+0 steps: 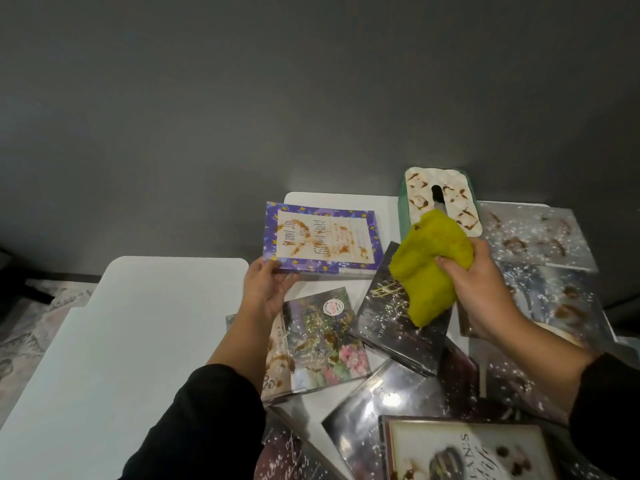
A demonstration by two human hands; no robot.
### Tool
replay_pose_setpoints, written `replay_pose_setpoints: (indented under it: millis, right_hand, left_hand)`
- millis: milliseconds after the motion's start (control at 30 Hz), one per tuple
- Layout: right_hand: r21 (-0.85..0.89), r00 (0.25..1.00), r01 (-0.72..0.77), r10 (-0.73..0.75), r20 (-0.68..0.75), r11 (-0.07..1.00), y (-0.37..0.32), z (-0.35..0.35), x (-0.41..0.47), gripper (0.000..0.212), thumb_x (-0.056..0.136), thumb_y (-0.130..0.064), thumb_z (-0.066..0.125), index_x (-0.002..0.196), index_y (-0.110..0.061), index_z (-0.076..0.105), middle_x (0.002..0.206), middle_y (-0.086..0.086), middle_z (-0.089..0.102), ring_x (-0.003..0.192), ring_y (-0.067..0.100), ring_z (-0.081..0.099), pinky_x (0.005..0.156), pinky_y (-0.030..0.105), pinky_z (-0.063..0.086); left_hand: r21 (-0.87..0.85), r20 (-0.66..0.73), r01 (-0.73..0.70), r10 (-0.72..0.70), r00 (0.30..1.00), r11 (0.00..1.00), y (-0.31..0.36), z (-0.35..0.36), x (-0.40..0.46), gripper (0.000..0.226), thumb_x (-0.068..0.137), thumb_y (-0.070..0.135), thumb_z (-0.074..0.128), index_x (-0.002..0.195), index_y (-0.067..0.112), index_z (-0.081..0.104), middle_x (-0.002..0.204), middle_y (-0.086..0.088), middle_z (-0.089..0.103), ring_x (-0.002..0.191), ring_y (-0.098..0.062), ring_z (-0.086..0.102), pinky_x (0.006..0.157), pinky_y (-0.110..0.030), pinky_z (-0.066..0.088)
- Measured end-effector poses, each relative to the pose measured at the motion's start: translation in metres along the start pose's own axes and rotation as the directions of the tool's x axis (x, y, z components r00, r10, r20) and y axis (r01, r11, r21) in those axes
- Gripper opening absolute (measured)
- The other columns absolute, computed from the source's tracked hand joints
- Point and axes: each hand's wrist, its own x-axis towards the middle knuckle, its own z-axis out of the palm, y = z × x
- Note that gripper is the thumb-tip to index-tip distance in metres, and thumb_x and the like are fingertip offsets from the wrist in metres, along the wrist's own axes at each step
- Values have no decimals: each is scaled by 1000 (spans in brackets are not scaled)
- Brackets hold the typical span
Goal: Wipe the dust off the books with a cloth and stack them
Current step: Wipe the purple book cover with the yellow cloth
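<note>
My left hand (266,289) grips the near left corner of a purple book with yellow stars (320,239), its white cover panel smeared with brown stains; the book is tilted up off the table. My right hand (481,292) clutches a bunched yellow-green cloth (427,268), held just right of that book and above a dark glossy book (398,327). A floral book with a round sticker (322,337) lies under my left wrist. Several more stained, speckled books lie scattered across the right and near side of the white table (138,323).
A tissue box with a stained white top (440,199) stands at the back, behind the cloth. A cream-covered book (467,452) lies at the near edge. The table's left half is bare white surface. A grey wall rises behind; patterned rug shows at far left.
</note>
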Motion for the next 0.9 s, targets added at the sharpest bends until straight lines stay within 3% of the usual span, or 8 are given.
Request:
replay_pose_setpoints:
  millis: [100,333,433,500,567,667,733,900]
  right_hand:
    - [-30,1000,-5,4,-28,1000,3,-12,0,47,91,-10,56,130,-20,33,117,6,52,102,25,56,89,47,48]
    - [25,987,111,-113,110,993,-13,-33,-14,64,90,12,43,128,-40,44,136,-2,47,118,17,51,94,31,47]
    - [9,987,111,-112,114,994,-25,-38,-19,59,88,17,40,125,-27,52,129,0,51,113,15,52,79,10,48]
    - [25,991,97,-99,87,995,-33,-37,-22,55,88,15,40,125,-24,52,126,2,52,99,11,55,68,8,48]
    - [90,998,26,-32,61,996,-36,-32,-23,50,90,9,44,124,-27,52,122,3,54,91,9,57,67,18,50]
    - [229,985,-160,141,98,960,-37,-24,-27,34,93,-9,52,117,-32,55,123,10,58,98,25,60,85,42,52]
    - [318,953,-294,250,174,901,-42,-21,-33,24,93,-25,56,116,-31,56,121,9,61,102,25,61,93,47,48]
    - [426,891,-434,307,335,794,-57,-25,-48,64,72,-58,60,124,-22,57,115,5,67,104,22,63,101,50,41]
  left_hand:
    - [8,18,-108,108,994,994,14,-4,-9,17,97,-1,43,113,4,44,107,-19,64,91,-28,64,71,-38,59]
    - [-26,-34,-259,258,965,965,67,-23,-38,8,97,1,40,98,8,44,98,-16,63,65,-18,70,57,-28,59]
    - [-49,-14,-295,294,956,954,82,-26,-57,14,97,1,40,90,11,46,95,-14,64,64,-17,71,58,-28,59]
    - [-65,21,-306,308,951,950,89,-24,-71,14,97,1,41,90,11,48,95,-13,64,66,-17,71,60,-29,60]
    - [-79,50,-291,296,954,953,92,-20,-82,10,96,3,42,94,10,49,99,-13,65,71,-17,72,64,-29,60]
    - [-116,88,-275,286,954,954,93,-8,-101,10,95,4,44,94,10,52,98,-12,66,73,-16,71,66,-29,60]
    - [-118,125,-276,290,949,954,93,3,-114,12,95,4,43,92,10,53,92,-10,67,70,-13,71,66,-27,60]
    - [-95,216,-295,309,926,951,91,26,-142,17,95,5,42,90,11,57,78,-2,72,70,-11,69,60,-23,58]
